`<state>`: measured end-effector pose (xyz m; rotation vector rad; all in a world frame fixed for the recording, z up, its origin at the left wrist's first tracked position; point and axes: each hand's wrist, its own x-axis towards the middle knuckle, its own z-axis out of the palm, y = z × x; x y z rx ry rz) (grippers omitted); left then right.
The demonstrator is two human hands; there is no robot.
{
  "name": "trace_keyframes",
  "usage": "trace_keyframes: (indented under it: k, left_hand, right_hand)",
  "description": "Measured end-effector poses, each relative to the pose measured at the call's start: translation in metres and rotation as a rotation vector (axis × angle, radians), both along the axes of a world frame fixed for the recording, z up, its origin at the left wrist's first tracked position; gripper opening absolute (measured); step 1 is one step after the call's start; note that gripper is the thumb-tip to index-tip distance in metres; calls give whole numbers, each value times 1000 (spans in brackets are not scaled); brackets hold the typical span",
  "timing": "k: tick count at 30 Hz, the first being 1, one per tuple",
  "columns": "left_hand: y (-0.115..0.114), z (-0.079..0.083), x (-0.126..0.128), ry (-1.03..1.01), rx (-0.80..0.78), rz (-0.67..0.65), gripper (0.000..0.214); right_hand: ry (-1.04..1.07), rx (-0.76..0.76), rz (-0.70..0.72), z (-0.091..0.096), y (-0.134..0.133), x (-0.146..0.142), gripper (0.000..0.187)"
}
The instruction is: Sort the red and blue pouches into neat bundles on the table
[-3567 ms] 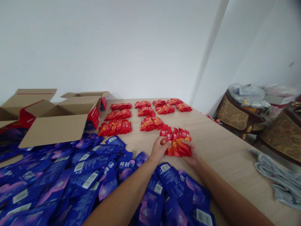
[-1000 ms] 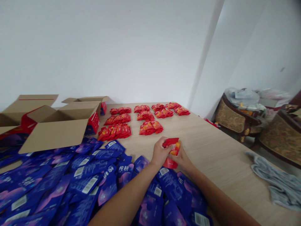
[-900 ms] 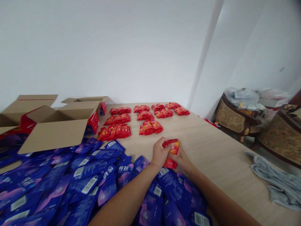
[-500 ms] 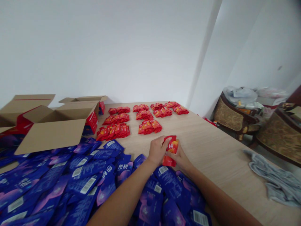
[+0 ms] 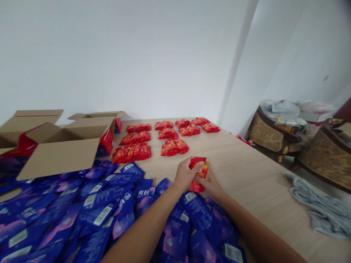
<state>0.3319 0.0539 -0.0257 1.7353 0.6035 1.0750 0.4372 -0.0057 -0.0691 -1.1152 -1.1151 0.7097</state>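
Between both hands a red pouch (image 5: 197, 185) with an orange fruit picture and white lettering stands upright; whether it is one pouch or several stacked cannot be made out. My left hand (image 5: 185, 173) grips its left side, thumb across the front. My right hand (image 5: 210, 182) closes on its right side, lower down. Blue-purple pouches (image 5: 101, 197) lie heaped under my forearms and across the left foreground. Beyond my hands, several groups of red pouches (image 5: 174, 147) lie in rows on the wooden table (image 5: 246, 171).
Opened cardboard boxes (image 5: 60, 153) with raised flaps stand at the left, beside the blue heap. A grey cloth (image 5: 320, 204) lies at the table's right edge. Past that edge are patterned armchairs (image 5: 265, 133), one piled with plastic bags (image 5: 282, 109). A white wall (image 5: 137, 54) rises behind the table.
My left thumb has shifted across the front of the red pouch and covers more of its lettering. Both hands stay in nearly the same place.
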Motion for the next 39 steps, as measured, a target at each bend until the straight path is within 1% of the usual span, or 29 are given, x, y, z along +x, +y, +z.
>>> trace_keyframes:
  k: [1,3,5,7,11,16,18,20,21,23,24,27,30,36,38,39]
  left_hand:
    - [0,0,0,14,17,-15,27]
    - [1,0,0,51,28,6,21]
    - [3,-2,-1,66,24,41,18]
    - [5,-4,-2,54,27,53,18]
    - [8,-6,-4,49,21,51,26]
    - [16,-6,-4,74,-13,38,43]
    - [20,-8,-5,49,-31,10,44]
    - [22,-12,-5,-7,-53,-46,33]
    - [22,-15,-5,-32,-70,-72,34]
    - [23,-21,-5,-50,-116,-114,46]
    - [23,-23,-5,-44,-134,-131,46]
    - [23,-28,-5,-22,-115,-153,38]
    - [23,-28,-6,-16,-70,-106,35]
    - [20,-25,-7,2,-30,-70,32]
    - [19,-25,-8,-10,-23,-70,32]
    - [19,-26,-8,-22,-25,-70,32]
  right_hand:
    - [-31,-2,-8,-1,0,1,50]
    - [-86,-22,-16,-2,0,3,52]
    - [-91,-45,-14,-4,-1,4,58]
    - [-75,-66,0,-4,-1,4,63]
    - [-101,-107,12,1,-3,4,60]
    - [-114,-138,-44,8,-4,2,49]
    - [-103,-142,-60,7,-3,3,49]
    - [-105,-128,-95,4,0,6,53]
    - [-115,-122,-118,2,1,7,54]
    - [-162,-113,-158,-1,4,11,57]
    - [-193,-107,-168,-3,4,12,59]
    - [-272,-62,-128,-6,5,16,62]
    - [-320,-34,-78,-7,5,18,56]
    - [-375,-74,-126,-3,7,23,51]
    - [-355,-71,-77,-2,5,25,53]
    - [-338,-68,-33,-1,4,26,58]
